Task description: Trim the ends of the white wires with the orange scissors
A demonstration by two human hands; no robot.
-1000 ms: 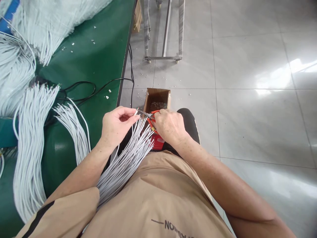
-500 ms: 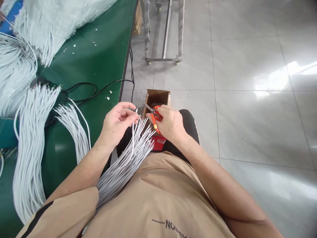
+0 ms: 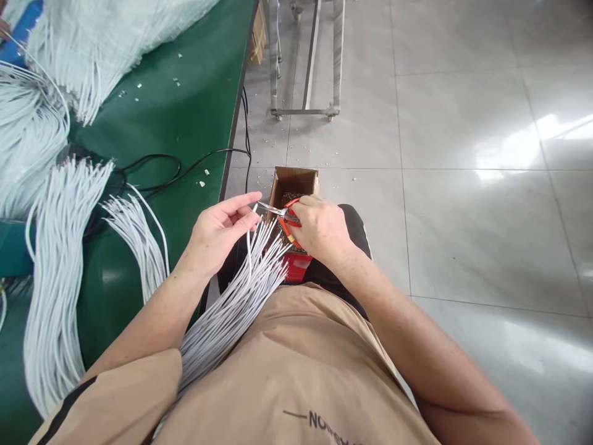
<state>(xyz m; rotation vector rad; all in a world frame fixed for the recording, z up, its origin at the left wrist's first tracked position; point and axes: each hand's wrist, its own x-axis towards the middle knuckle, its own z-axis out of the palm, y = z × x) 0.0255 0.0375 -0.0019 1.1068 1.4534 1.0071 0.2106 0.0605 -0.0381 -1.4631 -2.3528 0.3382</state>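
The thin white wire (image 3: 251, 238) rises from the fanned bundle of white wires (image 3: 231, 303) on the person's lap, its long axis near-to-far, tip pointing away. The left hand (image 3: 217, 232) pinches it just below the tip between thumb and forefinger. The right hand (image 3: 319, 228) is closed around orange-handled cutters (image 3: 280, 213), whose metal tip points left, reaching the wire's end above the cardboard box (image 3: 296, 179).

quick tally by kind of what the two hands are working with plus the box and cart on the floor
bundle of white cables on the lap: 1
red-handled cutters: 1
cardboard box: 1
wheeled metal cart: 1
hands, left hand and right hand: 2
total: 6
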